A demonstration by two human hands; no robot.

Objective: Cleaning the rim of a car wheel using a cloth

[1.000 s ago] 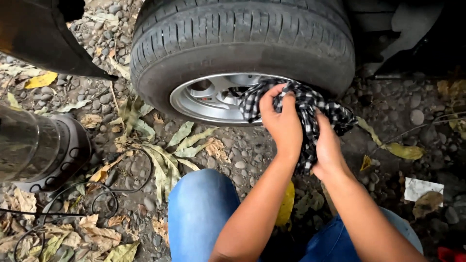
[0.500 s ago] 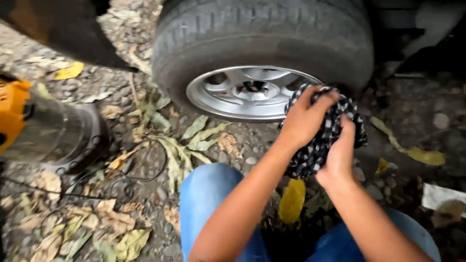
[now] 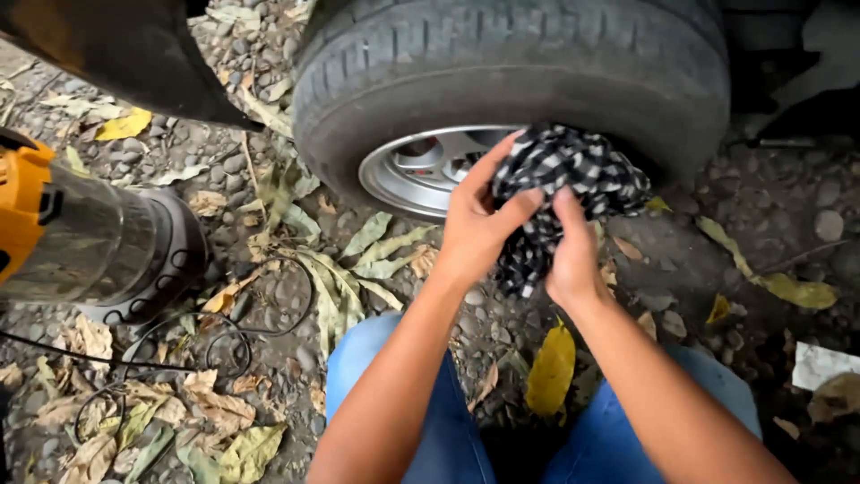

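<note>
— What is seen nearest?
— Blue-jeaned knees (image 3: pixel 394 394) are seen above a yellow leaf (image 3: pixel 551 369) on the gravel.
— And the grip?
— A black-and-white checked cloth (image 3: pixel 564 184) is bunched between both hands; the left hand (image 3: pixel 479 224) and right hand (image 3: pixel 573 255) are closed on it.
— Beyond?
— The cloth is held just before the silver wheel rim (image 3: pixel 421 170) of a car tyre (image 3: pixel 511 63).

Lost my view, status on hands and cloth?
Left hand and right hand grip black-and-white checked cloth. Held before silver wheel rim. Nothing between.
</note>
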